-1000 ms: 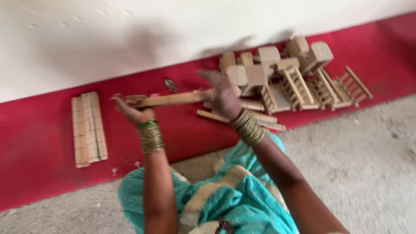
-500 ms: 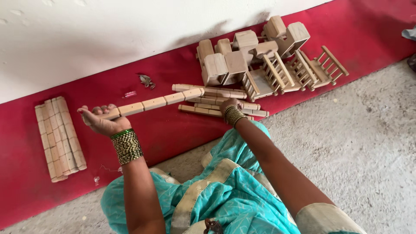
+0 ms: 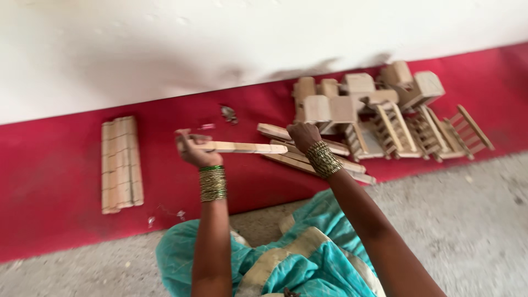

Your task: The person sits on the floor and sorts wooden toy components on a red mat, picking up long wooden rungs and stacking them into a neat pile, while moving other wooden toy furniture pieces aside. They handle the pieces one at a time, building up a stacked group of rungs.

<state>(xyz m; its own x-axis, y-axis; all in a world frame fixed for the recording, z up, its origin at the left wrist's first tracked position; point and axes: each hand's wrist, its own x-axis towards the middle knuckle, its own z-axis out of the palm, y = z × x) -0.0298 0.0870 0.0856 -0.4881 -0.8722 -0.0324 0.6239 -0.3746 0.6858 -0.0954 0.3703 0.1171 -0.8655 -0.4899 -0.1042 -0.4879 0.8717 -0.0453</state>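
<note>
Wooden slat [image 3: 242, 147]: pale, long, flat. It sits level at the centre of the frame, raised above the red floor band [image 3: 49, 231], running left to right between your two hands.

Your left hand [image 3: 193, 149]: closed around the slat's left end, fingers curled over it, palm side toward you. Stack of gold and green bangles [image 3: 212, 183] on that wrist.

Your right hand [image 3: 303, 136]: back of the hand faces the camera, knuckles bent, at the slat's right end. It appears to grip that end, though the fingertips are hidden behind the hand, so you cannot tell exactly how they hold. Gold bangles [image 3: 323, 159] on this wrist too.

Just beyond and below the right hand: a loose pile of similar slats [image 3: 330, 157] lying on the red band, angled down to the right.

Further out, upper right of the frame: a heap of small wooden toy furniture [image 3: 385, 113], blocky pieces and ladder-backed frames, tumbled together against the white wall [image 3: 165, 49].

Left of the frame, well apart from your hands: a flat row of slats [image 3: 120, 164] laid side by side, forming a tidy upright rectangle on the red band.

Small scraps [image 3: 228, 114] lie on the red just above the held slat.

Bottom centre: your lap in teal cloth [image 3: 297, 264], over grey rough floor [image 3: 467, 220].
</note>
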